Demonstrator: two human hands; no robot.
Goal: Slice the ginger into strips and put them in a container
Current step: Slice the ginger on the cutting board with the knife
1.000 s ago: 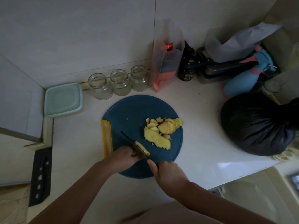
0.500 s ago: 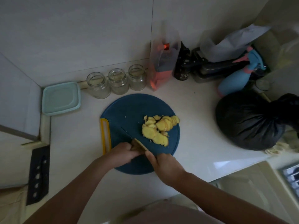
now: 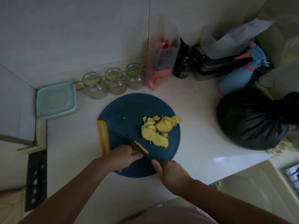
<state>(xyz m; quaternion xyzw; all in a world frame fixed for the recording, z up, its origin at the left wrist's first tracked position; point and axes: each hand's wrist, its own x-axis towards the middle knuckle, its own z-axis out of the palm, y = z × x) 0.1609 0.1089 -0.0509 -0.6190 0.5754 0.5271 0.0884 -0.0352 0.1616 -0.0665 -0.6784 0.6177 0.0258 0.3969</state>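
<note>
Right hand (image 3: 171,173) is curled round the knife (image 3: 150,156), left hand (image 3: 124,157) pinches a ginger chunk (image 3: 140,147) against the blade, near edge of the blue cutting board (image 3: 129,113). Ginger slices (image 3: 158,130) are piled mid-board. Mint container (image 3: 55,100) sits far-left on the tabletop (image 3: 194,126).

The left hand (image 3: 124,156) covers most of the ginger piece (image 3: 140,147) that it pins near the front edge of the cutting board (image 3: 129,113); only a yellow sliver shows beside the fingers. The handle of the knife (image 3: 150,157) is buried in the right hand (image 3: 171,172). Its dark blade nearly vanishes against the dark board, so the tip is hard to trace. Both forearms run off the bottom of the view. At the right edge of the counter (image 3: 194,123), the black bag (image 3: 252,120) is cut off and hides the base of the blue spray bottle (image 3: 237,76). The label on the dark bottle (image 3: 182,68) at the back edge is too small to read.
</note>
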